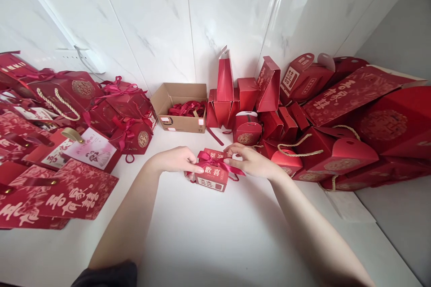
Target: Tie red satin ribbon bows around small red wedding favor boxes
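A small red gift box with pale lettering sits on the white table in front of me. Across its top is a dark red ribbon bow, one tail hanging over the right side. My left hand grips the box's left upper edge beside the bow, thumb in front and the other fingers bent, partly hidden. From the other side my right hand has its thumb and curled fingers closed at the bow's right end, pinching the ribbon. Cord loops stick out at the box's sides.
Behind the box stands an open cardboard box of red ribbons. Red gift boxes with rope handles crowd the right. On the left are ribbon-tied boxes and red gift bags. A tiled wall closes the back.
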